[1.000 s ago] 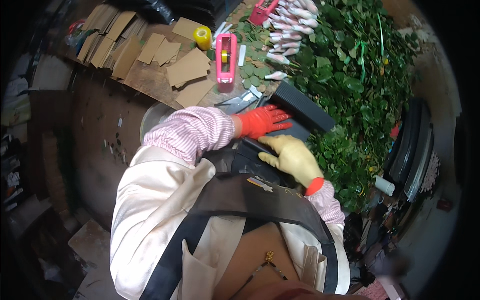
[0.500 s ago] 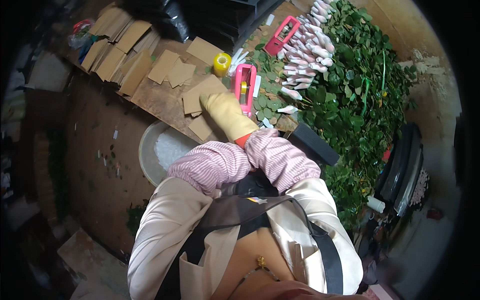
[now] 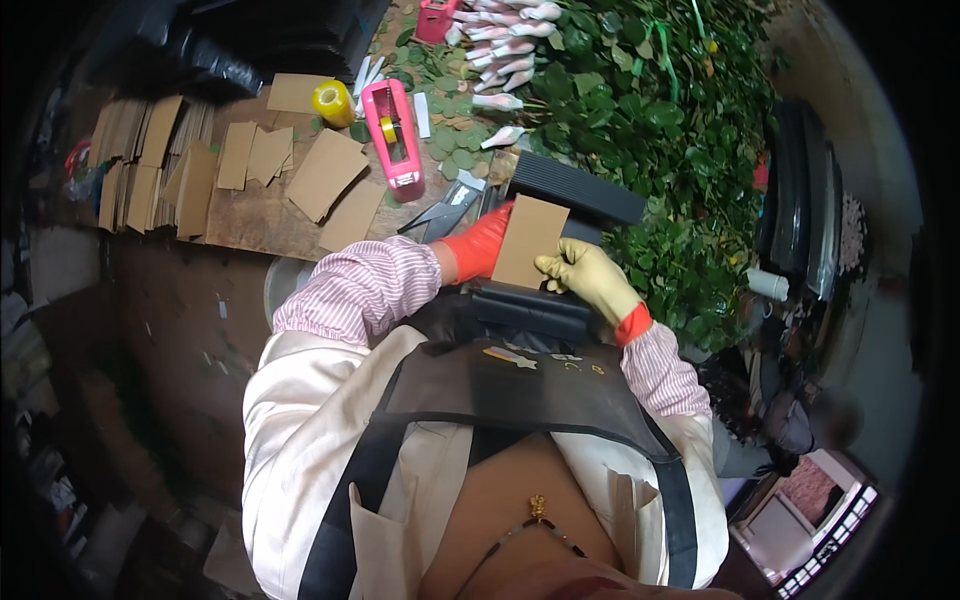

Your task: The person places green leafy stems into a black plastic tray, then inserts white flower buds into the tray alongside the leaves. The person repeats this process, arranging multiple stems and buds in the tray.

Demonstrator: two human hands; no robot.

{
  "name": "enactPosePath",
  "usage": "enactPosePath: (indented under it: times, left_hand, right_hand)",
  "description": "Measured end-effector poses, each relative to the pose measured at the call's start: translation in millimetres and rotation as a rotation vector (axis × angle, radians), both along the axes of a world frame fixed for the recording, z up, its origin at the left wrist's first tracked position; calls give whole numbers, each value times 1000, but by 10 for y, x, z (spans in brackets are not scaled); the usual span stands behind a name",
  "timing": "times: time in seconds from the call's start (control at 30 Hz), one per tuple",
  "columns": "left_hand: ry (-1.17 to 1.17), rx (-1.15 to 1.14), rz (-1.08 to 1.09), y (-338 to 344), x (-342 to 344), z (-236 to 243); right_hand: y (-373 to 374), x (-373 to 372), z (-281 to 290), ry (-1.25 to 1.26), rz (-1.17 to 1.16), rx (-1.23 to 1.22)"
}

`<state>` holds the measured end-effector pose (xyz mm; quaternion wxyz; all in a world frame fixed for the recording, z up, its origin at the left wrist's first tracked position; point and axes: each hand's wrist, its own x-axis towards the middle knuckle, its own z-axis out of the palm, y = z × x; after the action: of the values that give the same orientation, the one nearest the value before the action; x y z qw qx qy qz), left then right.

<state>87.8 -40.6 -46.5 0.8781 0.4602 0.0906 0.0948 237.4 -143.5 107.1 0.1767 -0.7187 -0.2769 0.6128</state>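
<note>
- Far left on the tabletop (image 3: 262, 222), cardboard stacks (image 3: 148, 170) stand close to its near edge, well apart from both hands.
- Right of them lie loose cards (image 3: 327, 175); brown wood shows around them, and the lowest one reaches toward the tabletop's near edge.
- Beyond and beside these, a yellow tape roll (image 3: 333, 103) sits just left of a pink tape dispenser (image 3: 402, 181), whose long axis runs roughly away from the body.
- The left hand (image 3: 477, 245), in a red glove, is at the held card's left side. Its fingers pass partly behind the card, so I cannot tell how firmly they close.
- The held card (image 3: 530, 243) is in front of the body, between the hands. Its long axis runs from near to far, with the far end leaning right; both hands are about equally close, one on each long side.
- The right hand (image 3: 583, 270), in a pale yellow glove, pinches the card's right edge near its lower corner, thumb over the face.
- Just beyond the card, a black ridged block (image 3: 580, 188) slants across. The card's far corner overlaps it in view; whether they touch is unclear.
- Farther right, leafy stems (image 3: 650, 130) crowd close to the block and the right hand's outer side, leaving little room there.
</note>
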Motion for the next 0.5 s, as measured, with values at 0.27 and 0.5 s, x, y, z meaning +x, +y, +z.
enactPosePath:
  times: [0.27,0.5]
  left_hand:
    - [-139,1662,83,551,-609,548]
    - [117,1489,186,150,-391,920]
  right_hand:
    - [102,65,-70,-245,282,-43]
    - [86,43,214,-435,493,57]
